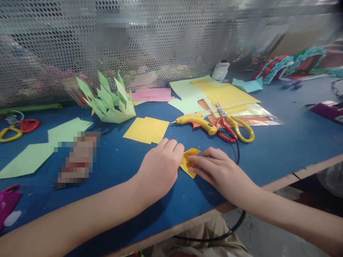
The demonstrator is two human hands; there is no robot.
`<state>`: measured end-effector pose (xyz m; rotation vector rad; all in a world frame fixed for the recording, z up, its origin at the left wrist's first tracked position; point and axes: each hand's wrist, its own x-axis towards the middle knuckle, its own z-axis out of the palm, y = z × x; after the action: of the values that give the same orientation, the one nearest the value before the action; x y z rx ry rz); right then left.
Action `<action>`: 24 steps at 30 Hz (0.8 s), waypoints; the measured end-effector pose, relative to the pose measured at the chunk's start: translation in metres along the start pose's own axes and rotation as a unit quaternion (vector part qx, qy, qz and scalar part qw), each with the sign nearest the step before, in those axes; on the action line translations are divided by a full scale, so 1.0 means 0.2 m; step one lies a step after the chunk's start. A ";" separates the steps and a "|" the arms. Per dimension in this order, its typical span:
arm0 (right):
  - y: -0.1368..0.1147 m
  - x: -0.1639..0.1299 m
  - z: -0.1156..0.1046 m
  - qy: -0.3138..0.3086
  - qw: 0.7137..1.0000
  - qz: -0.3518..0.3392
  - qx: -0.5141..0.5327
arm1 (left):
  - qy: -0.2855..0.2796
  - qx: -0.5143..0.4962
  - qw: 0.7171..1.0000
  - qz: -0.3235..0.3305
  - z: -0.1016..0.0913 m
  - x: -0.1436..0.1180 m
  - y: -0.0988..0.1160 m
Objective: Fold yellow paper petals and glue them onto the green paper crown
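We see a small piece of yellow paper (189, 163), folded into a creased, angular shape with pointed corners. It lies flat on the blue tabletop (268, 150) near its front edge, pinned between our two hands. One corner points up and away from us, another points down toward the edge. Part of the paper is hidden under the fingers on both sides.

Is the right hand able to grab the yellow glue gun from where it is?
Probably yes. The right hand rests on the small folded yellow paper, and the glue gun lies just beyond it on the blue table, with only bare tabletop between. The scissors lie off to the side.
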<state>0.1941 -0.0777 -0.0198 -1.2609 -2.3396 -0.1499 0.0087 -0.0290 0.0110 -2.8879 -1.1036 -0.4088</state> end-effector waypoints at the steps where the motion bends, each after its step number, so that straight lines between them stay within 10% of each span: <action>1: 0.00 0.00 0.00 -0.001 1.000 0.001 0.003 | 0.003 0.000 1.000 0.001 0.00 0.00 0.00; 15: 0.03 -0.01 0.02 0.000 1.000 0.010 0.019 | -0.063 -0.122 0.988 -0.068 -0.03 0.01 0.00; 24: 0.01 -0.01 0.00 0.003 1.000 0.012 0.009 | -0.057 -0.043 0.997 0.005 -0.03 0.01 -0.01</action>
<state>0.1968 -0.0775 -0.0219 -1.2771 -2.3150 -0.1231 0.0078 -0.0259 0.0171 -3.0243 -1.1125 -0.3017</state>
